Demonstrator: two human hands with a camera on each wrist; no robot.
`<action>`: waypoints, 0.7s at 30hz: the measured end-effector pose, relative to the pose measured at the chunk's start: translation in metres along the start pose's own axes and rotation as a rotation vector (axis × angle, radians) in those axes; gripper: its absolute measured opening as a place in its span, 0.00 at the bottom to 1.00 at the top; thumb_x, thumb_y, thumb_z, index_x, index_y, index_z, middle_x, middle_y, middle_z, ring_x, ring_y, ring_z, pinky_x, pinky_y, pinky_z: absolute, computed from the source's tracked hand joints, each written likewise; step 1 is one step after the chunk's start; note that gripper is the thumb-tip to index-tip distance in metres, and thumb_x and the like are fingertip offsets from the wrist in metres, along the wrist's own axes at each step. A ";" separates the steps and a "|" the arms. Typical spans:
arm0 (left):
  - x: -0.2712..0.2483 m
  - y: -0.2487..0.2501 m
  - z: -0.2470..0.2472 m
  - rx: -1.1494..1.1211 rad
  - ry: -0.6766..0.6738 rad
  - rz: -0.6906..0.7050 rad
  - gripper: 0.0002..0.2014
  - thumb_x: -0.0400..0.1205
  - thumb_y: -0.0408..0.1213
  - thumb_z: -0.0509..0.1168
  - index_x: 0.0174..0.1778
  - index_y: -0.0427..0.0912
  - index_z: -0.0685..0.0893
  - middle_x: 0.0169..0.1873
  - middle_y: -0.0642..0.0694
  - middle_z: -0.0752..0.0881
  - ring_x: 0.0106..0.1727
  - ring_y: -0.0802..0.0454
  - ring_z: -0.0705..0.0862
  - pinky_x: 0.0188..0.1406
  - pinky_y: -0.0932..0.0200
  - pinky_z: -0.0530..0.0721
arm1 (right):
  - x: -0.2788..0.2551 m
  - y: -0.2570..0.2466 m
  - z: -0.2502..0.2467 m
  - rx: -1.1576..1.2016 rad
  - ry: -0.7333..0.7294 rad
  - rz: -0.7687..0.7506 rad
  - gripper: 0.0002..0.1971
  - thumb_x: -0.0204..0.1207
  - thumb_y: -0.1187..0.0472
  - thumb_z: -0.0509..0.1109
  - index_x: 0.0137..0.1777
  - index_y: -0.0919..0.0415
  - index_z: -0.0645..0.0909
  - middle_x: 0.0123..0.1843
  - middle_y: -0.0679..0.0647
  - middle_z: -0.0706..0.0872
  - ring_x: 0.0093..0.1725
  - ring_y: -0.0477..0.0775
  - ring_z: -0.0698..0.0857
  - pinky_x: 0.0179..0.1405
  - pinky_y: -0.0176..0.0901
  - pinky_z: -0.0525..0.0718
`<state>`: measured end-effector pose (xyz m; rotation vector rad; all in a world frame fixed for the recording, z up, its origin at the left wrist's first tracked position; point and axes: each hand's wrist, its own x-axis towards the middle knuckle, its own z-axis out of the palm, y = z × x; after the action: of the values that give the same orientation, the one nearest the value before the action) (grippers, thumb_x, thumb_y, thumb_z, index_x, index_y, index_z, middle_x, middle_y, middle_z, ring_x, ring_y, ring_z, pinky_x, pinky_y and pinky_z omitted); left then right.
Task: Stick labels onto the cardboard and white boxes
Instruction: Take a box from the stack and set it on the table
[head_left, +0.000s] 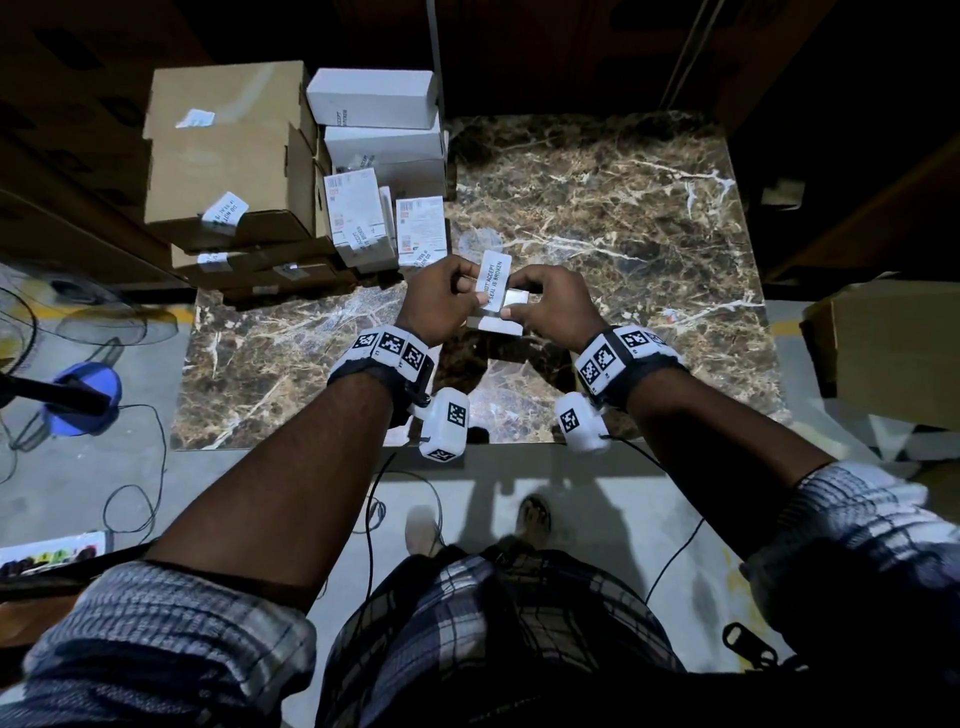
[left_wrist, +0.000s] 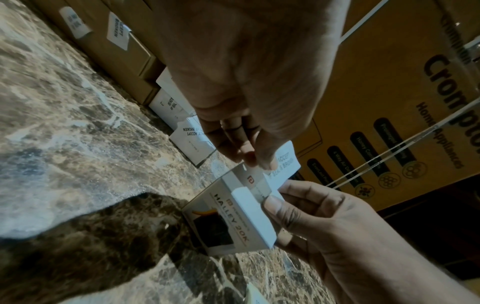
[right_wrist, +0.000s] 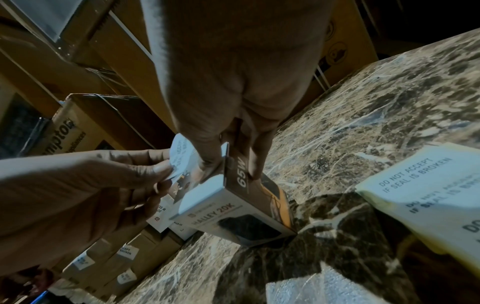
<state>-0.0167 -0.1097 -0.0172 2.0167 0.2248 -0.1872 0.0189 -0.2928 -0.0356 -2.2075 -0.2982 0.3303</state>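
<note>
Head view: your left hand (head_left: 441, 301) pinches a white seal label (head_left: 493, 280) at its near end, the label standing up toward 12 o'clock; your right hand (head_left: 550, 306) grips a small white box (head_left: 496, 325) over the marble table (head_left: 623, 218). Stacked cardboard boxes (head_left: 223, 156) and white boxes (head_left: 384, 140) sit at 10 o'clock, already labelled.

Left wrist view: box reads "HALLEY 20K", its lower end at the tabletop; contact unclear.

Right wrist view: label sheet (right_wrist: 428, 185) lies at 3 o'clock on the marble.
</note>
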 end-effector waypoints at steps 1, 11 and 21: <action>0.001 0.000 0.002 0.002 0.011 -0.001 0.12 0.78 0.28 0.73 0.56 0.38 0.82 0.39 0.46 0.87 0.45 0.50 0.89 0.49 0.47 0.90 | 0.000 0.000 0.000 0.001 0.005 0.009 0.20 0.65 0.63 0.86 0.56 0.63 0.90 0.56 0.54 0.92 0.55 0.52 0.89 0.59 0.51 0.87; 0.008 0.006 0.014 0.087 0.126 0.006 0.28 0.74 0.28 0.77 0.69 0.40 0.76 0.37 0.53 0.82 0.39 0.60 0.83 0.39 0.62 0.84 | -0.002 0.004 -0.001 0.058 0.049 0.057 0.15 0.69 0.65 0.83 0.56 0.65 0.90 0.56 0.56 0.91 0.57 0.52 0.88 0.59 0.45 0.85; 0.011 0.004 0.019 0.105 0.090 0.039 0.29 0.74 0.27 0.77 0.70 0.39 0.75 0.43 0.50 0.84 0.47 0.54 0.87 0.39 0.63 0.85 | 0.003 0.007 0.002 0.083 0.057 0.103 0.14 0.70 0.65 0.82 0.55 0.65 0.90 0.55 0.56 0.91 0.55 0.51 0.88 0.55 0.43 0.85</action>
<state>-0.0056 -0.1273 -0.0245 2.1348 0.2363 -0.0853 0.0212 -0.2943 -0.0426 -2.1510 -0.1377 0.3295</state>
